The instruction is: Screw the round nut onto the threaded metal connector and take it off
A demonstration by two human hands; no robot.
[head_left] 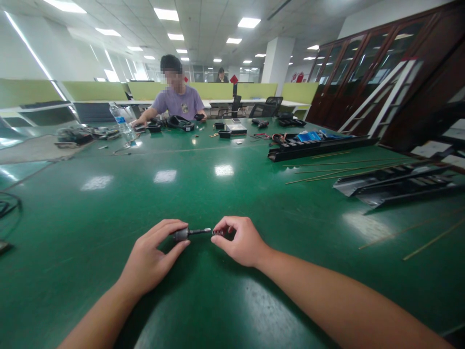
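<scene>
My left hand (pixel 145 261) is closed around a dark metal cylinder with a thin shaft (pixel 181 235), its thumb and fingers on the thick end. The shaft lies nearly level and points right, ending in a bright tip. Just beyond that tip, my right hand (pixel 245 242) pinches a small spring-like coiled metal piece (pixel 218 232) between thumb and fingertips. A narrow gap seems to separate the coil from the shaft, though the fingers partly cover the coil. Both hands are low over the green table (pixel 174 203).
Black metal channels (pixel 312 145) and thin brass-coloured rods (pixel 327 173) lie on the right. Across the table sits a person (pixel 178 99) near a water bottle (pixel 121 121), black boxes and electronic parts. Cables (pixel 9 206) lie at the left edge. A ladder (pixel 388 97) leans by the cabinets.
</scene>
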